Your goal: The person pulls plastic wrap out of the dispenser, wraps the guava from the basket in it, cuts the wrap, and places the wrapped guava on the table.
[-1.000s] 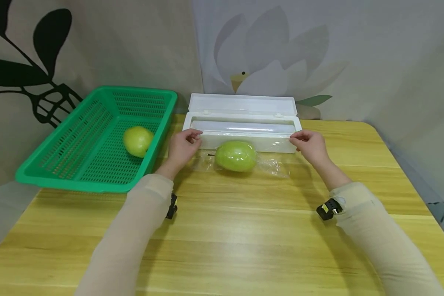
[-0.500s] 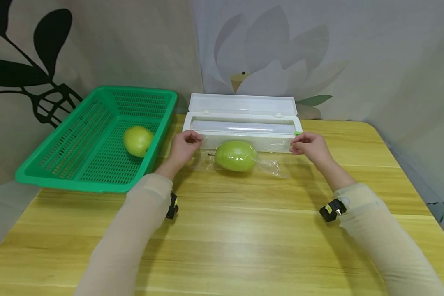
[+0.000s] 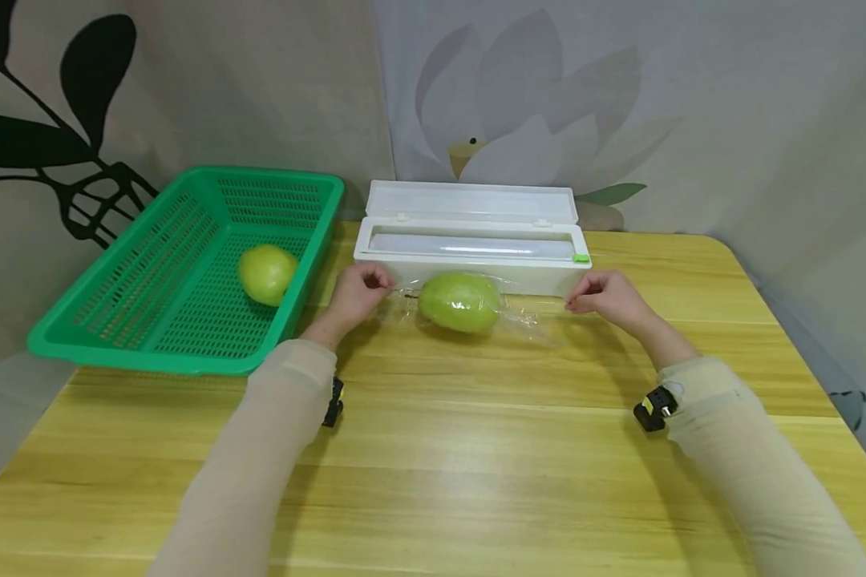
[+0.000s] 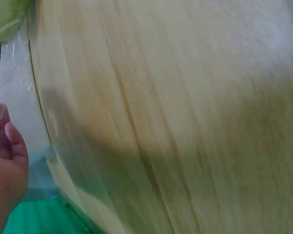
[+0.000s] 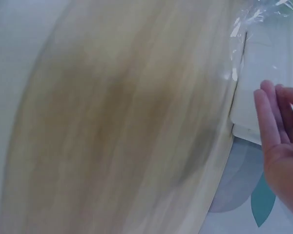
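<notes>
In the head view a green pear [image 3: 459, 302] lies on its side, stem to the left, wrapped in clear cling film [image 3: 525, 322]. Loose film spreads out on both sides of it. Just behind stands a white cling film dispenser [image 3: 476, 224], lid raised, a roll inside and a green slider [image 3: 581, 258] at its right end. My left hand [image 3: 357, 295] pinches the film's left corner between thumb and fingertips, by the stem. Near the dispenser's right front corner, my right hand [image 3: 606, 298] pinches the film's other corner; the film there is barely visible.
A green plastic basket [image 3: 151, 365] stands to the left, holding another yellow-green pear [image 3: 268, 275]. The wooden table [image 3: 462, 465] runs to a fabric backdrop behind the dispenser.
The film's far edge has come off the dispenser's front, toward me and down near the pear. Both hands have lowered slightly toward me. The green slider, earlier hidden by my right hand, now shows.
</notes>
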`<action>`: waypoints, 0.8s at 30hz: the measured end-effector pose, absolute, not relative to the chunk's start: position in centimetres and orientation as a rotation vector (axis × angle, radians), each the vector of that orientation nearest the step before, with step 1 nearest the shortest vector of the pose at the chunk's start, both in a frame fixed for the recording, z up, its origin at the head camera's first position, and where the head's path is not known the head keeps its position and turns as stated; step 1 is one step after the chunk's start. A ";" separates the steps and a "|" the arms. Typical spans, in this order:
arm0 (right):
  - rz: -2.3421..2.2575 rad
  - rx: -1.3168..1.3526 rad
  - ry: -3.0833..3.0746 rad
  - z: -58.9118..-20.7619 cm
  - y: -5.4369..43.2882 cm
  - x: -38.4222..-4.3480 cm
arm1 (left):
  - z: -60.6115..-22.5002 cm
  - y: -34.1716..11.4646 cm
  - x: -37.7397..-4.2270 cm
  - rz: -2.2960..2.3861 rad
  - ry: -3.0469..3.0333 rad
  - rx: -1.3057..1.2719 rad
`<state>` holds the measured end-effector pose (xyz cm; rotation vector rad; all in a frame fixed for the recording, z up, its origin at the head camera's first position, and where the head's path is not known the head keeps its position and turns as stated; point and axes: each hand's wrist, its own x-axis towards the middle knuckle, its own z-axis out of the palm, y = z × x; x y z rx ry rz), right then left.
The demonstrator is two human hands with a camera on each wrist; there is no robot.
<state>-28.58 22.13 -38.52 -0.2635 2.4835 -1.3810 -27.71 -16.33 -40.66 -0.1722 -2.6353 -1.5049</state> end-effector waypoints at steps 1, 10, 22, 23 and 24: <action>-1.349 -0.266 2.498 -38.6 22.2 -28.6 | -40.7 -16.3 -27.7 -1.493 -2.640 -0.181; -1.080 -0.292 2.622 -39.0 22.4 -28.7 | -40.7 -16.1 -27.3 -1.451 -2.666 -0.140; -1.213 -0.266 2.480 -38.6 23.3 -28.5 | -40.9 -15.7 -27.2 -1.448 -2.676 -0.115; -1.230 -0.250 2.463 -38.5 23.4 -28.5 | -40.9 -15.6 -27.2 -1.451 -2.672 -0.121; -1.238 -0.232 2.449 -38.5 23.4 -28.5 | -40.9 -15.5 -27.2 -1.457 -2.670 -0.125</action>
